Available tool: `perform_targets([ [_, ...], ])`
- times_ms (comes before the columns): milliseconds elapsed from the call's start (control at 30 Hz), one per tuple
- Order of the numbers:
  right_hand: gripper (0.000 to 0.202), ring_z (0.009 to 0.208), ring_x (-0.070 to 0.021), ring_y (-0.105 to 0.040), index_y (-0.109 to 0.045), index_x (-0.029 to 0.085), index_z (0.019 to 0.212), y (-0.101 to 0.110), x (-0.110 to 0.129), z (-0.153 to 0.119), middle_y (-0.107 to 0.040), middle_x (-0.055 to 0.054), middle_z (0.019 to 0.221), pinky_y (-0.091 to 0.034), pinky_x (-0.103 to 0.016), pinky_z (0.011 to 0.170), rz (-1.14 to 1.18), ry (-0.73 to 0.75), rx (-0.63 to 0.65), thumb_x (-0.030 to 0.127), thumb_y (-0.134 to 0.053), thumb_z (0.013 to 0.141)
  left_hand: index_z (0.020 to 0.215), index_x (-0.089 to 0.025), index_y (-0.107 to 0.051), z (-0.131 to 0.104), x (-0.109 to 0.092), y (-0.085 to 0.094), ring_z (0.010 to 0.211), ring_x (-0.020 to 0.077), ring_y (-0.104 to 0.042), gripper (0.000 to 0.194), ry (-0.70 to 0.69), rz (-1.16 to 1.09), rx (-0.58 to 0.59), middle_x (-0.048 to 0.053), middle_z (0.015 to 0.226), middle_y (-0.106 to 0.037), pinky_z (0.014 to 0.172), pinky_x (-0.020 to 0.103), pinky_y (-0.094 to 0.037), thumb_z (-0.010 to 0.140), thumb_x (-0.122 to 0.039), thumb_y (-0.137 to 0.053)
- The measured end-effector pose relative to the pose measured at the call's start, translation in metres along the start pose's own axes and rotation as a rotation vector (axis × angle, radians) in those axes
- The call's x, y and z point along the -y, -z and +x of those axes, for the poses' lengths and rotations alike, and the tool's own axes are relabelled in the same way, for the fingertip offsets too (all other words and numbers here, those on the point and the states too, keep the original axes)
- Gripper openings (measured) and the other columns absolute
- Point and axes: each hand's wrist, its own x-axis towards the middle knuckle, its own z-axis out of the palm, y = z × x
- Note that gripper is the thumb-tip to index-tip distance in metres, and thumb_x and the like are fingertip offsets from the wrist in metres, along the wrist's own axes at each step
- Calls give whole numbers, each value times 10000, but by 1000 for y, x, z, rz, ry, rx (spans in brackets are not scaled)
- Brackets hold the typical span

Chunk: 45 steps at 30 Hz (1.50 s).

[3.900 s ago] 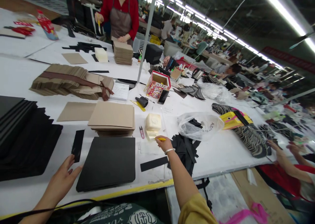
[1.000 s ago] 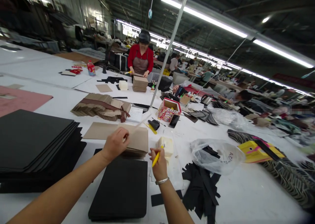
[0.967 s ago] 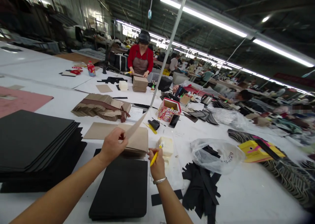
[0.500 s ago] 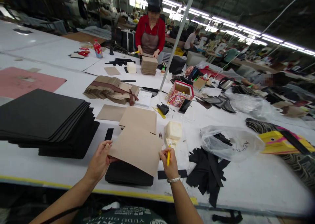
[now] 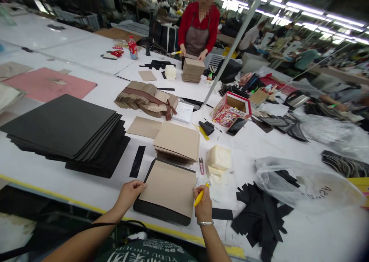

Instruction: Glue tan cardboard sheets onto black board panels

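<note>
A tan cardboard sheet (image 5: 168, 189) lies on a low stack of black sheets (image 5: 161, 214) in front of me, with a black margin at its left and far edges. The fingers of my left hand (image 5: 129, 194) are pinched at the sheet's left edge. In my right hand (image 5: 204, 204), at the right edge, is a yellow-handled brush (image 5: 201, 196), its head pointing away from me. Just beyond the brush stands a cream-coloured block-like container (image 5: 219, 157) with whitish residue around it. More tan cardboard sheets (image 5: 177, 141) are piled behind the black stack.
A tall black sheet stack (image 5: 63, 127) stands left, near a black strip (image 5: 137, 161). Small red-handled snips (image 5: 201, 166) lie beside the container. Right are black fabric strips (image 5: 259, 216) and a plastic bag (image 5: 305, 185). A metal pole (image 5: 236, 43) rises ahead; a co-worker (image 5: 198, 27) stands across the table.
The tan sheet, tilted in both hands before, now lies flat on the black stack. My hands have come down with it, the brush still in the right. The view has shifted left.
</note>
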Motion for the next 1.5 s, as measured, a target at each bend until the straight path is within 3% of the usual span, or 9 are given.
perform_targets([
  [500, 251, 526, -159, -548, -422, 213, 841, -9, 5, 8, -559, -7, 677, -385, -257, 522, -126, -7, 37, 461, -398, 812, 651, -145, -660, 14, 5, -1, 636, 191, -571, 322, 68, 11, -17, 18, 610, -642, 572, 236, -415, 653, -453, -564],
  [700, 174, 534, -153, -541, -420, 210, 844, -6, 11, 8, -522, 21, 615, -364, -242, 524, -185, -50, 77, 379, -405, 808, 679, -159, -655, 13, 2, -1, 717, 211, -599, 363, 125, 116, 15, 15, 672, -670, 629, 242, -423, 654, -508, -560],
  [867, 127, 531, -144, -536, -429, 202, 868, -6, 11, 9, -522, 33, 597, -349, -227, 525, -214, -73, 71, 301, -427, 788, 744, -173, -656, 17, 10, -2, 787, 227, -604, 406, 187, 176, 19, 14, 724, -680, 650, 252, -426, 638, -554, -566],
  [1100, 126, 543, -153, -553, -419, 205, 884, -6, 13, 9, -557, 20, 620, -339, -225, 520, -218, -122, 88, 284, -437, 787, 716, -184, -660, 19, 12, 0, 794, 238, -614, 366, 140, 209, 30, 17, 736, -688, 654, 260, -440, 645, -530, -565],
  [1500, 143, 470, -149, -514, -423, 223, 892, -9, 13, 13, -486, 51, 522, -257, -218, 462, -335, -169, 82, 308, -467, 786, 689, -184, -662, 19, 6, -2, 745, 212, -608, 343, 131, 220, 16, 2, 690, -682, 613, 235, -419, 635, -512, -574],
])
